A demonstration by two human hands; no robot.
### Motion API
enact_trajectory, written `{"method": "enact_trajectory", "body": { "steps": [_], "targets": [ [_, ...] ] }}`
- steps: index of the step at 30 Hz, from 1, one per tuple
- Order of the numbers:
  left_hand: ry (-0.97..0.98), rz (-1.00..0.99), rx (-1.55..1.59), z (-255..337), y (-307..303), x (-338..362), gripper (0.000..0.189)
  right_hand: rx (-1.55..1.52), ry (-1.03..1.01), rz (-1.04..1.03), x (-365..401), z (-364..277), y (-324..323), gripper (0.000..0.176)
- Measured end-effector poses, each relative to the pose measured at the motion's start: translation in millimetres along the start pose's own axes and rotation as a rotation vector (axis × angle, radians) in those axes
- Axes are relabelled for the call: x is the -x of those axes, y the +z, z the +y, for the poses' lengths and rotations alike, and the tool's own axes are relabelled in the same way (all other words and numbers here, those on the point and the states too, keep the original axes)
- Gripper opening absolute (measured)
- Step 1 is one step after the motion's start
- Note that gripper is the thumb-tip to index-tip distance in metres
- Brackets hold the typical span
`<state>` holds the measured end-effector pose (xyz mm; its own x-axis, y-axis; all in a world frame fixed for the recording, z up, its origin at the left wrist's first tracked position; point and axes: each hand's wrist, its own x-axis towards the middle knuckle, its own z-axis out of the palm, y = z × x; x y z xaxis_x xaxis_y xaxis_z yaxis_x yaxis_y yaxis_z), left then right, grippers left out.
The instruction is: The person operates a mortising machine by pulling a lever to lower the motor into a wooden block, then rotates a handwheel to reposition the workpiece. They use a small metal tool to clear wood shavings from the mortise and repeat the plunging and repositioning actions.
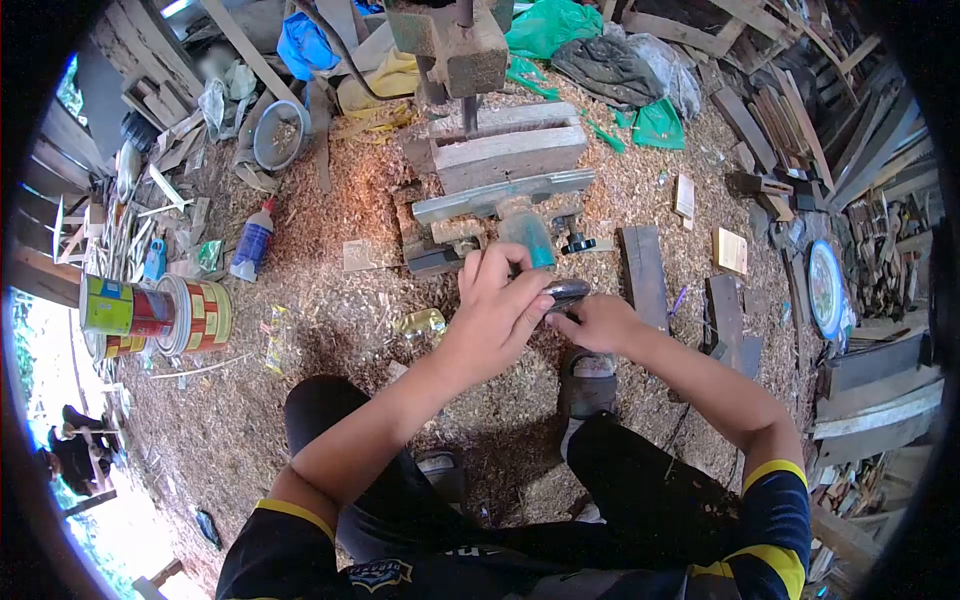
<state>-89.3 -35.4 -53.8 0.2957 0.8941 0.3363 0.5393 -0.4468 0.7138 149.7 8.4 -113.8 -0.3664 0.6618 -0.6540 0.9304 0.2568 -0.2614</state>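
In front of me a dark round handwheel point(568, 289) sits at the near end of a teal cylindrical housing point(527, 240). My left hand point(500, 300) is closed at the wheel's left side, its fingers curled over the top. My right hand point(600, 324) grips the wheel's lower right rim, with some fingertips hidden. Beyond the housing, a metal clamp jaw point(505, 196) lies against a wooden block point(510, 160) that has a long slot in its top. Above the block hangs a machine head point(460, 55) with a vertical bit point(470, 115) pointing down to the block.
Wood shavings cover the ground. To the left stand a blue bottle with a red cap point(252, 240), stacked tins point(195, 315) and a round basin point(282, 135). On the right are dark boards point(645, 275), a round blue-rimmed lid point(825, 288) and piled timber point(880, 390). A black knob point(578, 243) sits beside the housing.
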Motion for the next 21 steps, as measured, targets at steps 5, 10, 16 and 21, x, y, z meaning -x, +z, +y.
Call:
{"method": "enact_trajectory", "body": {
  "steps": [5,10,16,21],
  "targets": [
    [0.007,0.004,-0.015,1,-1,-1,0.025,0.016,0.027,-0.018,1,-3,-4,0.075],
    [-0.011,-0.008,-0.005,2,0,0,0.024,0.000,0.010,0.044,-5,5,9,0.075],
    [-0.019,-0.016,0.023,1,0,-1,0.022,-0.014,0.022,0.023,-4,4,8,0.078],
    [-0.006,-0.021,0.012,0,-1,-2,0.022,0.023,0.063,-0.025,1,-9,-4,0.078]
  ]
}}
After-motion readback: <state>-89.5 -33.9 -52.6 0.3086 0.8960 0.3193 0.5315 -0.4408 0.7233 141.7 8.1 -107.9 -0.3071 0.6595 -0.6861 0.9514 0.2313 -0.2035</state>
